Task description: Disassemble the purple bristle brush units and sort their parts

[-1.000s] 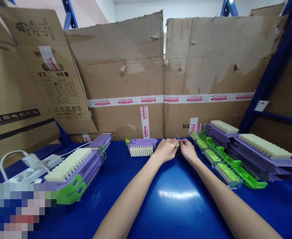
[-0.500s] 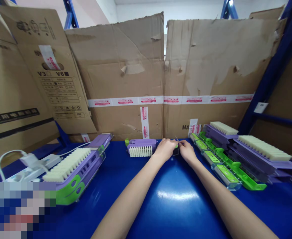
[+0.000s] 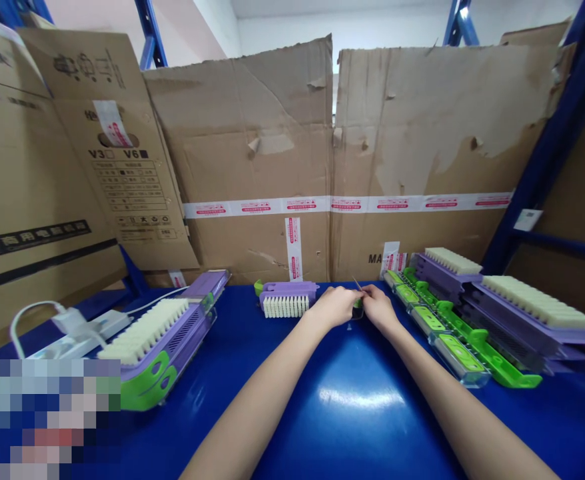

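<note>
Both my hands are together over the far middle of the blue table (image 3: 292, 413). My left hand (image 3: 339, 305) is closed, its fingers bent around a small green-and-dark part (image 3: 357, 311) that is mostly hidden. Close against it on the right, my right hand (image 3: 378, 307) is closed too, with its fingertips pinched at the same part. A thin pointed strip (image 3: 356, 283) sticks up between the hands; which one grips it I cannot tell. Left of my left hand lies a purple piece with a cream bristle-like block (image 3: 286, 305).
A larger purple-and-green unit (image 3: 157, 340) lies at left, beside a white power strip (image 3: 80, 337) with a cable. At right are clear-and-green pieces (image 3: 455, 353), a green strip (image 3: 492, 353) and purple units (image 3: 512, 320). Cardboard (image 3: 252, 160) walls the back.
The whole view has shifted slightly right and down. My hands stay together on the small part, with the green bit showing a little lower between them.
</note>
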Action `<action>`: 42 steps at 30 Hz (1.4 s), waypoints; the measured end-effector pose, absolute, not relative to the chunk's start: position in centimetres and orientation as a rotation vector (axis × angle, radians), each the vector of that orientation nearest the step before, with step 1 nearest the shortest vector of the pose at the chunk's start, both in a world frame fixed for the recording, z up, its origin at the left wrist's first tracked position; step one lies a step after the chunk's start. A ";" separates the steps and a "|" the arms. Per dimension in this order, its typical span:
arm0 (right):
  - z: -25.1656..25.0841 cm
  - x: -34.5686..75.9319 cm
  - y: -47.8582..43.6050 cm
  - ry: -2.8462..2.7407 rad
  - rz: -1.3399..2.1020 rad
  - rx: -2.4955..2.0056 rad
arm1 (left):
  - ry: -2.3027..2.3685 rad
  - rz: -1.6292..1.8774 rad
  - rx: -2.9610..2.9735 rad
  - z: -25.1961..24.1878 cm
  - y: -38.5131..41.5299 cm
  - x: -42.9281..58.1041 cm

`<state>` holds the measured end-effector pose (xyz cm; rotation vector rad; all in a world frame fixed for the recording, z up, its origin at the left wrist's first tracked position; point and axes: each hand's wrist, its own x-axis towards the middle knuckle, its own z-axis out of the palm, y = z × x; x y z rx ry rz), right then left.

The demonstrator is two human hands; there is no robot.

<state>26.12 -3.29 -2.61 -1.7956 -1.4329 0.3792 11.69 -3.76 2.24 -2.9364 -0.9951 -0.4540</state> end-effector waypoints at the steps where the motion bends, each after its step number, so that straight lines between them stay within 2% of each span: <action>1: -2.6 26.1 -3.3 -1.433 0.380 -1.796 | -1.012 -0.472 -2.946 2.2 -3.7 11.6; 8: -2.8 26.3 -3.1 -1.439 0.405 -1.779 | -1.085 -0.656 -2.902 1.4 -3.4 11.5; 15: -2.8 26.2 -3.2 -1.445 0.379 -1.788 | -1.141 -0.531 -2.881 1.0 -3.7 10.9; 20: -2.1 25.9 -4.1 -1.530 0.104 -1.937 | -1.287 -0.722 -2.985 3.5 -2.9 8.7; 24: -1.7 25.8 -4.4 -1.529 0.058 -1.985 | -1.438 -0.991 -3.286 6.1 -2.1 5.4; 26: -1.6 25.8 -4.5 -1.530 0.060 -2.000 | -1.526 -1.023 -3.231 7.0 -1.9 3.7; 28: -1.4 25.7 -4.7 -1.534 0.067 -2.021 | -1.672 -0.879 -3.034 7.6 -1.9 2.2; 32: -0.9 25.4 -5.1 -1.522 0.107 -2.103 | -2.015 -0.053 -2.679 8.5 -2.2 0.4; 34: -0.6 25.2 -5.4 -1.507 0.124 -2.152 | -2.081 0.194 -2.580 8.7 -2.3 0.2; 37: -0.4 25.1 -5.6 -1.497 0.121 -2.195 | -2.047 0.199 -2.584 8.5 -2.4 0.3; 42: -0.4 25.0 -5.7 -1.484 0.002 -2.131 | -2.004 -0.275 -2.826 7.8 -2.1 0.6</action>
